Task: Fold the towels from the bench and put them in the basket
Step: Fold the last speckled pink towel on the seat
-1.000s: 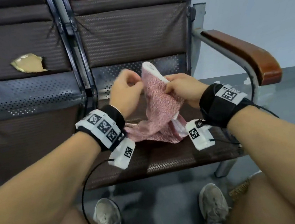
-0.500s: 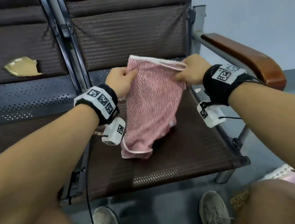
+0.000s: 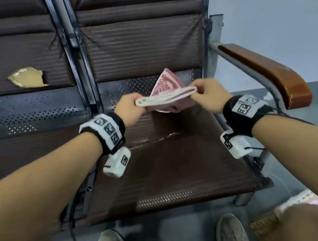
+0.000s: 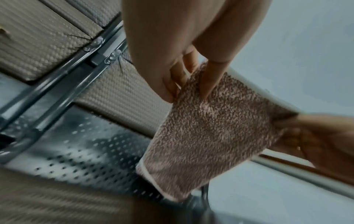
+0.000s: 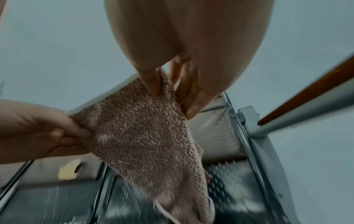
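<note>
Aloft, both hands [image 3: 167, 104] pinching towel [image 3: 167, 91] corners.

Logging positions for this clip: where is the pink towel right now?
In the head view, the pink towel hangs mid-air above the right bench seat, pinched between the left hand and right hand.

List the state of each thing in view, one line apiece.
pink towel: held in the air above the seat, stretched between both hands, free end swinging up.
left hand: pinches the towel's left corner.
right hand: pinches the towel's right corner.
bench seat: bare, with a torn seam across the cushion.
left backrest: covering ripped, yellow padding exposed.
basket: only a woven edge shows by the right knee; contents unclear.
</note>
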A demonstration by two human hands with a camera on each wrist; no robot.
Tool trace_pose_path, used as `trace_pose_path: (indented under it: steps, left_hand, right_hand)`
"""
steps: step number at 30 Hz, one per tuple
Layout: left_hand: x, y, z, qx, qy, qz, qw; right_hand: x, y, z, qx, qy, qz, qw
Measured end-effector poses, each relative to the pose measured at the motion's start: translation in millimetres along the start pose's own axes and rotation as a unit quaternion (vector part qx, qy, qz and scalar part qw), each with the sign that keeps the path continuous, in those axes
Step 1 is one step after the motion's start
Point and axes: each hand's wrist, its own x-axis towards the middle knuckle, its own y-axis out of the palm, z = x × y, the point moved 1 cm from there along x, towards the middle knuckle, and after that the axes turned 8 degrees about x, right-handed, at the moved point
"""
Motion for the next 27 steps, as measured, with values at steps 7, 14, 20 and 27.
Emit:
trace_pose_path:
  steps: [7,14,20,27]
  left_hand:
    - [-85.2,39.4,40.7,0.105,-0.029,0.322,0.941]
    - [-81.3,44.5,46.7,-0.204,-0.206,0.196,0.937]
    - [-43.8,71.4,74.9,-0.123,-0.228,0.174,0.95]
    - [-24.5,102.4,94.2,0.078,-0.223,0.078,0.968]
  right_hand:
    - [-84.8,38.3,-33.5,0.093,0.209,0.352,0.908]
    - [-70.1,56.5,-40.6,0.273,0.275,0.217,0.896]
    - [-6.9,92.7,-62.9,0.08,0.185,0.057,0.978]
    - [-9.3,105.5,-64.0,-0.068,0.016,0.097,0.993]
